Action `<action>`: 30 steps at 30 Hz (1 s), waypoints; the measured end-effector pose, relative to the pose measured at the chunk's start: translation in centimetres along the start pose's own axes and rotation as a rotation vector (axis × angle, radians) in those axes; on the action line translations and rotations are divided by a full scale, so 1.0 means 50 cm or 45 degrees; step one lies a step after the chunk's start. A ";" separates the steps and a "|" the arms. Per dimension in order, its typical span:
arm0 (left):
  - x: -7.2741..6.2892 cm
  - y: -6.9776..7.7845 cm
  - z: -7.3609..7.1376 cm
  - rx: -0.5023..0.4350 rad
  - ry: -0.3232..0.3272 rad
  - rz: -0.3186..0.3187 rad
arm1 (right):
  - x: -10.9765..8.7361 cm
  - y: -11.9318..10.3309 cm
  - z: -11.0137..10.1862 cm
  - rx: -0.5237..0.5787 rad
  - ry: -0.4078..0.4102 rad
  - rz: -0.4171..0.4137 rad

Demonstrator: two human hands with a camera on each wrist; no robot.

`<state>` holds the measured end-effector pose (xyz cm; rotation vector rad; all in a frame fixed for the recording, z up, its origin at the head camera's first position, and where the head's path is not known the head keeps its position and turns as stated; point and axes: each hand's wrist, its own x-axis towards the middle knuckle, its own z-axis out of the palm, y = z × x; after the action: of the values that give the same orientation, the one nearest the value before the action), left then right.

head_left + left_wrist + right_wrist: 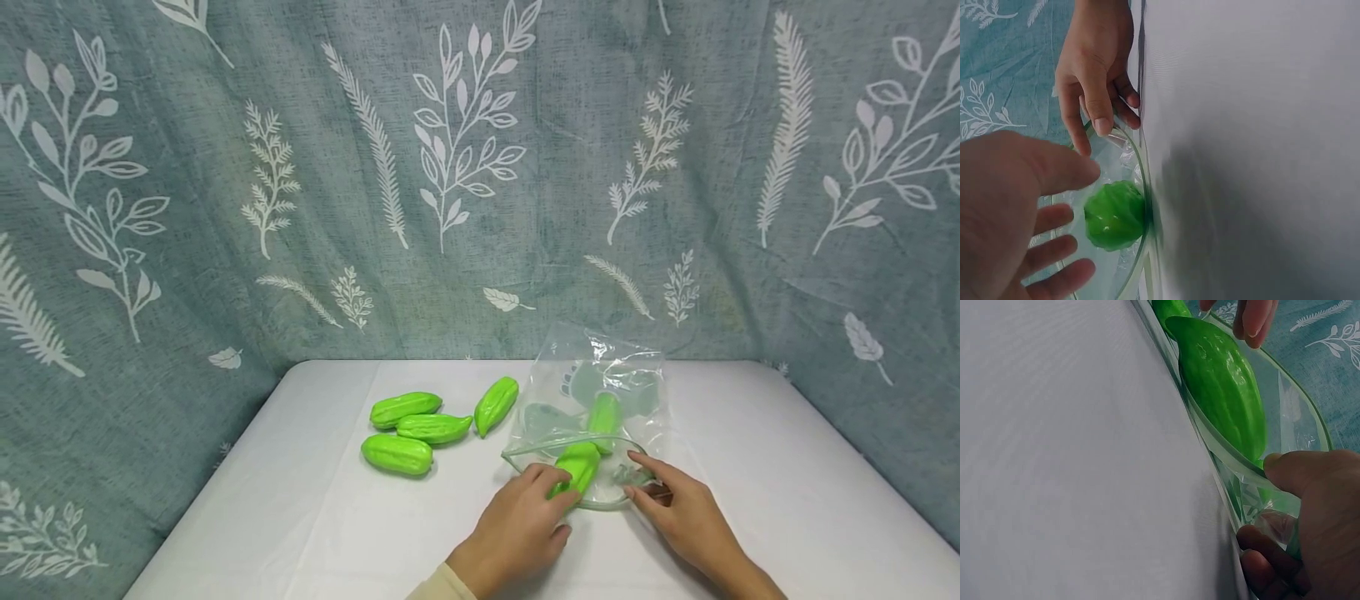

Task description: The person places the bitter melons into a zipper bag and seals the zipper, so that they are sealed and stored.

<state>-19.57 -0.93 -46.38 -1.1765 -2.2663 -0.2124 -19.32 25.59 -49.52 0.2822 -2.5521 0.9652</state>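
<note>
A clear zip bag [637,354] with pale green print lies on the table, its mouth spread toward me. Just inside the mouth is a bright green, ridged bitter melon [579,468]; a second bitter melon [603,421] sits deeper in the bag. My left hand [521,525] is at the bag's opening, fingers loosely spread; in the left wrist view they stand apart from the nearer bitter melon [1115,215]. My right hand [678,508] pinches the right side of the bag's rim, and its thumb [1282,472] lies on that edge in the right wrist view.
Left of the bag, several more green bitter melons [401,454] lie on the white tablecloth [315,517], one bitter melon [496,406] close to the bag's left side. A grey-green curtain [465,292] with white leaf prints hangs behind and at both sides.
</note>
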 end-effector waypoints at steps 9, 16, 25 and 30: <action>0.000 0.009 0.009 -0.038 -0.116 0.121 | -0.001 0.002 0.000 0.002 -0.016 0.031; 0.010 0.018 0.010 -0.003 -0.152 0.130 | -0.001 0.001 0.000 0.004 -0.004 0.017; 0.026 0.023 0.019 -0.003 -0.234 0.097 | -0.002 0.002 0.001 0.000 -0.017 0.032; 0.031 0.024 0.022 -0.030 -0.286 0.064 | 0.001 0.001 0.000 -0.008 -0.019 0.030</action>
<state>-19.76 1.30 -46.57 -1.3260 -2.4285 -0.0907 -19.36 25.60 -49.54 0.2584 -2.5769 0.9666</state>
